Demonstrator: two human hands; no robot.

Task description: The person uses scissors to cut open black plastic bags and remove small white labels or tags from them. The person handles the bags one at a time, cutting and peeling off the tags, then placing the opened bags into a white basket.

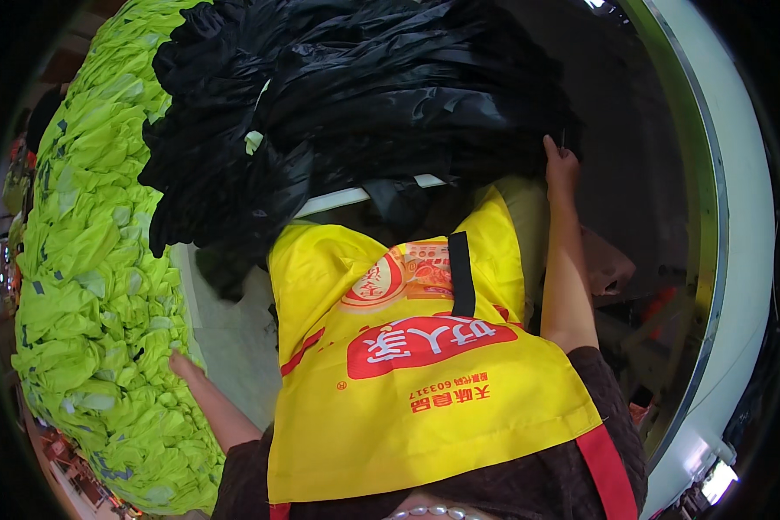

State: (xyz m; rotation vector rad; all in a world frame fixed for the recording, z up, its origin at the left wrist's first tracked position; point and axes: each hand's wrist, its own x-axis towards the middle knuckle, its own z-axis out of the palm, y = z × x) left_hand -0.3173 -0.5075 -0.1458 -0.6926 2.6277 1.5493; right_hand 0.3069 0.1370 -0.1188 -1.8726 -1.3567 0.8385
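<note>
- The right hand (pixel 562 165) is raised to the near edge of the large heap of black fabric pieces (pixel 364 95); its grip is clenched on a fold of the black cloth.
- That black heap occupies the far middle of the pale bench (pixel 234 338) and overhangs the bench's near edge.
- The left hand (pixel 182 364) lies at the left side of the bench, palm down against the long pile of lime-green fabric pieces (pixel 95 260). Its fingers are partly buried in the cloth, so whether its grip is released or clenched cannot be told.
- The lime-green pile runs along the whole left edge of the bench, from the far corner to the near corner, and touches the black heap at the far end.
- A bare strip of the bench shows between the two piles.
- The person wears a yellow apron with red trim and a black strap (pixel 416 373) over dark sleeves.
- A curved white and grey rail (pixel 711 217) stands to the right of the bench.
</note>
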